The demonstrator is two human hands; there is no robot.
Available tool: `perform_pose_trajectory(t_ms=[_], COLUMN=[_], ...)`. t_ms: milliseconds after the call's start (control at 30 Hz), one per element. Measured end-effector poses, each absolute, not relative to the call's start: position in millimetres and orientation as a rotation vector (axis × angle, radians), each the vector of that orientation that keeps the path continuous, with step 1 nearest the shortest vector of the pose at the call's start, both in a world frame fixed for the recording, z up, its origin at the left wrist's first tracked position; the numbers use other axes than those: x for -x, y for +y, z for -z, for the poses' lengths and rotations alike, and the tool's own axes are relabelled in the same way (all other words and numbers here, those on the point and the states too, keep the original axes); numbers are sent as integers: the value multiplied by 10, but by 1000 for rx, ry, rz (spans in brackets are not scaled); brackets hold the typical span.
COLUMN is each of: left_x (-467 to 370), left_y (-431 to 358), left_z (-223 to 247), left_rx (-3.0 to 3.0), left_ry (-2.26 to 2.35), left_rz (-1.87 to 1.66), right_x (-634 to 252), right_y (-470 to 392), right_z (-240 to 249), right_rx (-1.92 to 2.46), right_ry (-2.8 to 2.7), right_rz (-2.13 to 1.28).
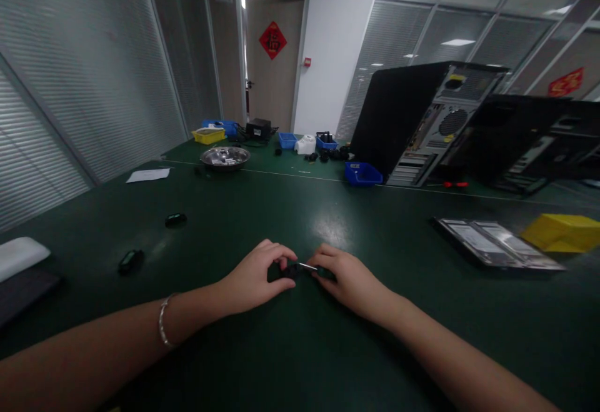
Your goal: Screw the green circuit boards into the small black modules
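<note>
Between the thumb and fingers of my left hand (262, 274) is a small black part (291, 271), held low over the green table; its kind is too dark to make out. My right hand (342, 277) is closed around the handle of a small screwdriver. The thin metal shaft of the screwdriver (307, 266) points left and its tip meets the black part. Most of the handle is hidden by my fingers. Two dark oblong pieces, one farther off (175, 219) and one closer (130, 261), lie on the table to the left.
A metal bowl (225, 157) holds small pieces. Black computer towers (407, 118) stand at the back right, beside a blue bin (363, 174). Hard drives (492, 243) and a yellow bin (562, 232) lie at right. A paper (148, 175) and a white object (21, 257) are at left.
</note>
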State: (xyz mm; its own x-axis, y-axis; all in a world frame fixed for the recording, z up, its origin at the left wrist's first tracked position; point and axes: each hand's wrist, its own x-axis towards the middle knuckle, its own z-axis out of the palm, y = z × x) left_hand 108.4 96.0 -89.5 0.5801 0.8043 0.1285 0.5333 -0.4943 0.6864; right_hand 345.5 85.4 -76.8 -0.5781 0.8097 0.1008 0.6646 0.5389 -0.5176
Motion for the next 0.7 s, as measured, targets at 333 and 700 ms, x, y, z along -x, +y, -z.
perform_pose_trajectory(t_ms=[333,700], left_x=[-1005,-1038], left_y=[959,972], left_z=[856,848], left_rx=[-2341,-2326], left_ry=[817,813], left_rz=[-536,-521], right_x=[-3574,-3808], right_y=[827,905], right_z=[664,538], right_rx=[1195,1111], right_ry=[-2494,-2611], right_rz=[-688,-829])
